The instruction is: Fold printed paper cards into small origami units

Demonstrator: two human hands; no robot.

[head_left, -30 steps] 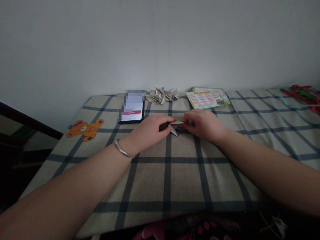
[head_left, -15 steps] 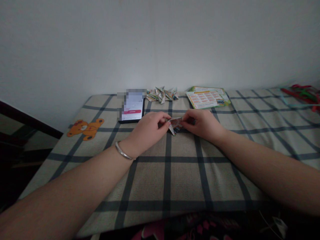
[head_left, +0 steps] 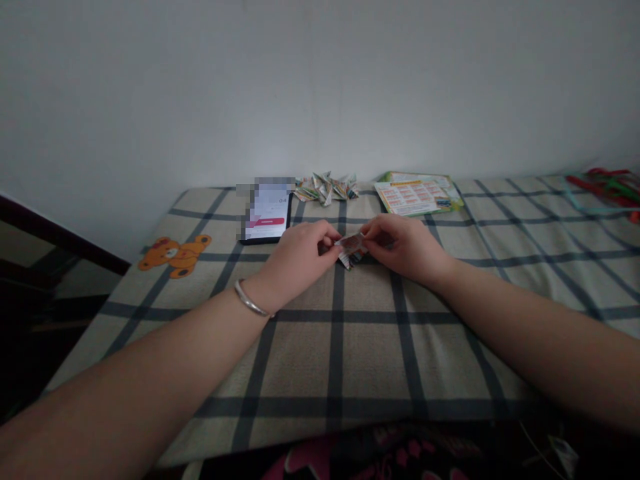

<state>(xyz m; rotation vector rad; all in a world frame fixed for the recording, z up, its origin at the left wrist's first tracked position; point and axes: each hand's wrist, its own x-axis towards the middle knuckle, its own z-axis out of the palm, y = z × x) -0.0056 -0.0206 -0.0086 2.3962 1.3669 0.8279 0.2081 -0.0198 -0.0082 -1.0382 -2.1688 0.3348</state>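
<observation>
A small folded piece of printed paper (head_left: pixel 351 248) is pinched between both hands just above the checked cloth (head_left: pixel 350 333). My left hand (head_left: pixel 299 257), with a silver bangle (head_left: pixel 249 300) on its wrist, grips the paper's left end with curled fingers. From the other side my right hand (head_left: pixel 405 247) pinches the right end, thumb and fingers closed. Both forearms rest on the cloth.
A phone (head_left: pixel 267 217) with a lit screen lies behind my left hand. Several folded paper pieces (head_left: pixel 327 188) sit by the wall. A printed booklet (head_left: pixel 415 195) lies at the back right, red and green cords (head_left: pixel 607 187) at the far right. A bear patch (head_left: pixel 175 253) marks the cloth's left.
The paper has been lifted slightly off the cloth and turned between the fingers; the view shifted a little downward. The arms stay in place.
</observation>
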